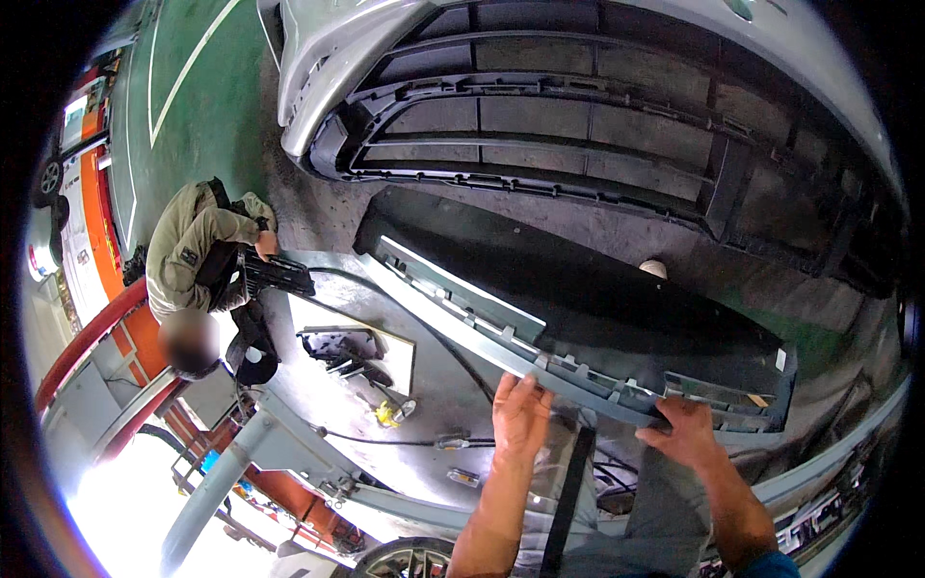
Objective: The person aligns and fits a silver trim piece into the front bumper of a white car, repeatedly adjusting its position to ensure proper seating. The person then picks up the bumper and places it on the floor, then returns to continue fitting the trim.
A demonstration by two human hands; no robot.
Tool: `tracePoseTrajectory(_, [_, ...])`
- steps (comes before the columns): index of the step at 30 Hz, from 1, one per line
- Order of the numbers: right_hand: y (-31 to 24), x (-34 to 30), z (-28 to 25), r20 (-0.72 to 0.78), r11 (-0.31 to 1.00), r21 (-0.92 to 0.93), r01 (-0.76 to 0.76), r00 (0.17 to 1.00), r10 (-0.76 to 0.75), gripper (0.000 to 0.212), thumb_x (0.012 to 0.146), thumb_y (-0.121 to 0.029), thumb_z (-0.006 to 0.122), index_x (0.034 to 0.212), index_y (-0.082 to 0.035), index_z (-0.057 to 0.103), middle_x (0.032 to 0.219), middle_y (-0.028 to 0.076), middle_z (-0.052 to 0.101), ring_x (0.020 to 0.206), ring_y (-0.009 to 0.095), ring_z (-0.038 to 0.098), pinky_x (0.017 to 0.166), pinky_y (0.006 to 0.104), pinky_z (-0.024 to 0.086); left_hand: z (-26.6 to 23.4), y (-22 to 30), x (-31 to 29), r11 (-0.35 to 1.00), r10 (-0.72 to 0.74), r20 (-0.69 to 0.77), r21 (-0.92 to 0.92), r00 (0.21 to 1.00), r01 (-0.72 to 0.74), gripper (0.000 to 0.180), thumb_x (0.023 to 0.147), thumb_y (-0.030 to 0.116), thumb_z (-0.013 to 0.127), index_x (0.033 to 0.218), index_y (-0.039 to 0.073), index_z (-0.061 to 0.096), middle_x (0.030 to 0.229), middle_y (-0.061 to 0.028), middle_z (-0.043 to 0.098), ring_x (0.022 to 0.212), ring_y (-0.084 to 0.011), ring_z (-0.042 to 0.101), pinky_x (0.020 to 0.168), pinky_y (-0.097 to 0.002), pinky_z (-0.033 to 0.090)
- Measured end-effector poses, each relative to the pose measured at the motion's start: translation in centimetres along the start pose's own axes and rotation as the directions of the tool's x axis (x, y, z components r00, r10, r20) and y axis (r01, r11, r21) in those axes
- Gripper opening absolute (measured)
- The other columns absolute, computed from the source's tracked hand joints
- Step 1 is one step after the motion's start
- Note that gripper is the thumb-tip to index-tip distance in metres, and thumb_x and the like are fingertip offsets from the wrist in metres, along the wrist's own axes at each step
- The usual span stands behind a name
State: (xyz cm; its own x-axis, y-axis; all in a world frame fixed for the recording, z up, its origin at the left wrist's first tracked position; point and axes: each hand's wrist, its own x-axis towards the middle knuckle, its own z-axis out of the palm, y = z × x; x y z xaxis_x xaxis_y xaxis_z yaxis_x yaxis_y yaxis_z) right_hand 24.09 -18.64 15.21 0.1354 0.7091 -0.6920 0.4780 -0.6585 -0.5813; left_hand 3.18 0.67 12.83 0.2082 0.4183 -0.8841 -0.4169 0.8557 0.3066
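The right hand (687,433) and the left hand (521,419) lie nearest the camera, both at the near edge of a long dark panel (597,299). The right pinches the pale grey edge strip (453,334) between thumb and fingers. The left's bent fingertips touch it; grip cannot be determined. The panel extends far and left beyond both; a bumper grille (578,147) lies farther off.

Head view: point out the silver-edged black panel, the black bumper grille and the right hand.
Silver-edged black panel (568,294), head view: bare black surface.
Black bumper grille (568,88), head view: middle crossbar.
Right hand (688,430), head view: back of hand.
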Motion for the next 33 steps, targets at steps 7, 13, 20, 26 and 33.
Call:
tracePoseTrajectory(7, [-1.2,-0.5,-1.5,0.049,0.995,-0.094,-0.028,0.998,0.032,0.048,0.071,-0.042,0.082,0.097,-0.006,0.065,0.086,0.013,0.068,0.081,0.033,0.066,0.068,0.0472,0.048,0.8,1.8,1.9,0.998,0.053,0.060,-0.044,0.997,-0.050,0.043,0.091,0.011,0.062,0.131,0.003,0.053,0.127,-0.0126,0.061,0.120,-0.0275,0.057,0.106,-0.0450,0.045])
tracePoseTrajectory(13, [-0.2,-0.9,-1.1,0.003,0.999,-0.036,0.027,1.000,-0.027,0.047,0.070,-0.040,0.083,0.096,-0.004,0.067,0.084,0.013,0.069,0.078,0.033,0.066,0.065,0.0464,0.049,1.1,2.4,2.8,0.999,0.050,0.051,-0.017,0.997,-0.049,0.046,0.090,0.014,0.065,0.133,0.003,0.053,0.125,-0.0115,0.062,0.118,-0.0276,0.059,0.106,-0.0456,0.045])
tracePoseTrajectory(20, [0.8,-0.9,-0.5,-0.043,0.997,-0.075,0.009,0.999,-0.012,0.047,0.067,-0.036,0.085,0.095,-0.003,0.068,0.088,0.015,0.070,0.081,0.034,0.068,0.070,0.0443,0.053,-0.3,2.6,3.7,0.999,-0.021,0.020,0.043,1.000,0.020,0.038,0.092,0.018,0.067,0.127,0.005,0.057,0.117,-0.0097,0.066,0.111,-0.0272,0.063,0.099,-0.0490,0.050])
tracePoseTrajectory(26, [6.3,1.8,0.3,-0.089,0.997,-0.072,-0.008,0.996,0.002,0.048,0.068,-0.034,0.085,0.102,-0.003,0.070,0.092,0.017,0.070,0.087,0.035,0.068,0.076,0.0458,0.053,-1.0,-0.2,5.6,0.992,-0.079,-0.047,0.098,0.996,0.083,0.023,0.098,0.006,0.057,0.121,0.004,0.059,0.112,-0.0123,0.067,0.105,-0.0276,0.066,0.095,-0.0435,0.054])
tracePoseTrajectory(33, [10.5,5.7,-1.0,-0.148,0.979,-0.193,-0.063,0.988,0.034,0.053,0.072,-0.031,0.082,0.114,-0.003,0.065,0.111,0.018,0.067,0.102,0.037,0.063,0.089,0.0488,0.049,-0.2,-4.2,9.5,0.999,-0.039,0.031,0.015,0.999,0.039,0.021,0.101,0.004,0.052,0.121,0.003,0.057,0.111,-0.0141,0.065,0.108,-0.0275,0.063,0.097,-0.0428,0.053])
